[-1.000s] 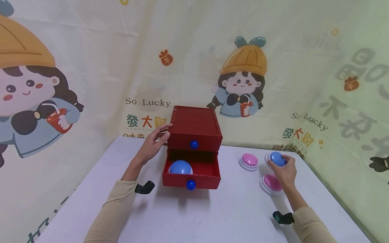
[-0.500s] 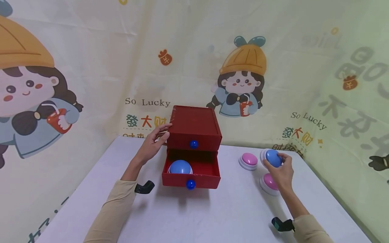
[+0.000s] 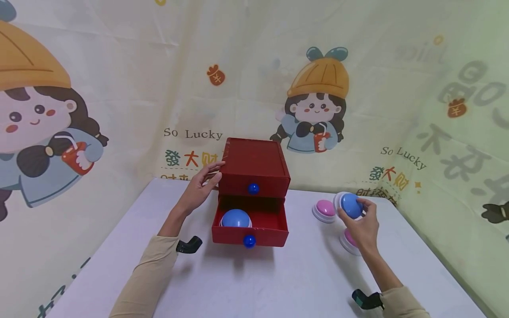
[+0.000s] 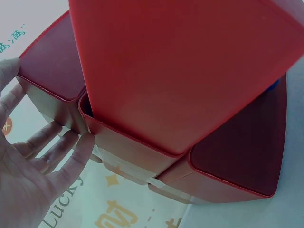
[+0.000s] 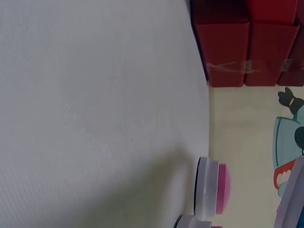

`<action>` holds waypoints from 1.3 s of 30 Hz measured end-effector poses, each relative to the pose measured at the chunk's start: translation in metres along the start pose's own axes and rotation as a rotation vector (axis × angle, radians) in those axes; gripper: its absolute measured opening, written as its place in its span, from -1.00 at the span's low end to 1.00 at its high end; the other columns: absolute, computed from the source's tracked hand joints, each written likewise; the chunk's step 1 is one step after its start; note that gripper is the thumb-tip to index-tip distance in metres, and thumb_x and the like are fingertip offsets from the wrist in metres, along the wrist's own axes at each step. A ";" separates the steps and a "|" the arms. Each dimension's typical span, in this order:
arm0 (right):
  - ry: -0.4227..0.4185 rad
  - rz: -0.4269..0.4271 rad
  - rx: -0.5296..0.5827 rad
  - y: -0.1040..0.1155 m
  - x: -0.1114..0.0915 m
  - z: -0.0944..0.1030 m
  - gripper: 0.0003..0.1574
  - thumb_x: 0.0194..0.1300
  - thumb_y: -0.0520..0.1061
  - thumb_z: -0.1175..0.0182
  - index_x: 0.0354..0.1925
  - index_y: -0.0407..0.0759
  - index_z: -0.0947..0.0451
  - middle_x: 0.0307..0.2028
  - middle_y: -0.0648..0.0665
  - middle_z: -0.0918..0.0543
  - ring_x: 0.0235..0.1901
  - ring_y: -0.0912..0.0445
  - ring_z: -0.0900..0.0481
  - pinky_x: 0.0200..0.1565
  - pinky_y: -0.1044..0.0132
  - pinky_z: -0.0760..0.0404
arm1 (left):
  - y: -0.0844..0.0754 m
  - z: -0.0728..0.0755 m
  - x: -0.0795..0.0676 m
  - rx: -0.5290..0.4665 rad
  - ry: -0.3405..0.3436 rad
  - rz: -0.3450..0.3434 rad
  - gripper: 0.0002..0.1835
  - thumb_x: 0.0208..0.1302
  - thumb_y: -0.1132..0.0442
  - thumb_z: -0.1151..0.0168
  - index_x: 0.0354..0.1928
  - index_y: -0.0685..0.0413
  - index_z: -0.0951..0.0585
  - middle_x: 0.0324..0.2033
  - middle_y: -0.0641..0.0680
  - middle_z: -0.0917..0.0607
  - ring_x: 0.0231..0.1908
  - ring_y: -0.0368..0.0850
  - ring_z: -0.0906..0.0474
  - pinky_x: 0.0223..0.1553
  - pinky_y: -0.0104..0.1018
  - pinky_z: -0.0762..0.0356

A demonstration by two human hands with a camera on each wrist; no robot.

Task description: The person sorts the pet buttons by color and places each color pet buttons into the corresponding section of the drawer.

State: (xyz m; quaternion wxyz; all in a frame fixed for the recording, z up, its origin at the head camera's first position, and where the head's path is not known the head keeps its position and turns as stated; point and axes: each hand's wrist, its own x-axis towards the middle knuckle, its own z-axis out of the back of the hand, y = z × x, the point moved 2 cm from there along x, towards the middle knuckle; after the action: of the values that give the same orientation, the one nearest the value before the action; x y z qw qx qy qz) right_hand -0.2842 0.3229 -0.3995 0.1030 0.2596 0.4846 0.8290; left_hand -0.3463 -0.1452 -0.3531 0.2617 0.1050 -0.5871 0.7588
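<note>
In the head view my right hand (image 3: 367, 227) grips a round push button (image 3: 351, 206) with a blue dome and white base, tilted above the table. Its pale base (image 5: 290, 199) shows at the right wrist view's edge. My left hand (image 3: 199, 190) rests its relaxed fingers against the left side of a red two-drawer box (image 3: 256, 157); in the left wrist view the fingertips (image 4: 85, 142) lie at the box's wall. The lower drawer (image 3: 266, 237) is pulled out, with another blue button (image 3: 236, 218) in its left part. The upper drawer (image 3: 234, 185) is closed.
On the white table (image 3: 254, 282), right of the box, stand a pink button (image 3: 326, 207) and a second pink button (image 3: 349, 245), partly hidden behind my right hand. A printed cloth (image 3: 246, 106) hangs behind the table. Black wrist cameras stick out beside both forearms.
My right hand has moved left with the blue button, from above the farther right to beside the far pink button. My left hand, the box and its drawers have stayed still.
</note>
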 end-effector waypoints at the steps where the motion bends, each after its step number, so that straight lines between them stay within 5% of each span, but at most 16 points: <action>1: 0.001 0.012 0.003 0.001 -0.001 -0.001 0.01 0.26 -0.04 -0.46 0.44 -0.26 -0.12 0.45 -0.45 -0.26 0.42 -0.39 -0.27 0.35 -0.27 -0.35 | 0.000 0.000 0.000 0.001 0.000 0.000 -0.49 0.58 0.11 -0.08 0.50 -0.14 -0.37 0.41 0.08 -0.44 0.31 0.11 -0.44 0.12 0.03 -0.63; 12: -0.023 0.122 0.021 0.011 -0.011 -0.005 -0.06 0.22 -0.13 -0.47 0.38 -0.30 -0.18 0.41 -0.38 -0.31 0.37 -0.37 -0.33 0.32 -0.28 -0.38 | -0.001 0.000 -0.001 0.005 -0.006 -0.001 -0.48 0.57 0.10 -0.08 0.50 -0.15 -0.36 0.41 0.07 -0.43 0.32 0.10 -0.44 0.13 0.06 -0.62; 26: -0.043 0.276 0.052 0.043 -0.029 -0.005 -0.08 0.17 -0.21 -0.50 0.37 -0.29 -0.24 0.41 -0.28 -0.36 0.37 -0.31 -0.34 0.27 -0.37 -0.40 | -0.001 0.000 0.000 0.006 -0.004 0.007 -0.48 0.57 0.10 -0.09 0.50 -0.15 -0.36 0.41 0.06 -0.43 0.32 0.09 -0.44 0.09 -0.13 -0.64; 39: -0.032 0.347 0.072 0.066 -0.045 -0.008 -0.12 0.12 -0.28 -0.51 0.31 -0.31 -0.29 0.42 -0.20 -0.39 0.37 -0.27 -0.37 0.27 -0.37 -0.40 | -0.001 0.001 0.000 0.002 -0.003 0.006 -0.48 0.57 0.10 -0.09 0.50 -0.15 -0.36 0.40 0.07 -0.44 0.31 0.10 -0.45 0.08 -0.14 -0.65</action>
State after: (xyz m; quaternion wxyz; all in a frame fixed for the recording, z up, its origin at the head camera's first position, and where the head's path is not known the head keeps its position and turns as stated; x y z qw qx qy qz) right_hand -0.2448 0.2643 -0.3605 -0.0434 0.3562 0.4603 0.8120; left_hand -0.3458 -0.1456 -0.3522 0.2587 0.1046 -0.5870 0.7600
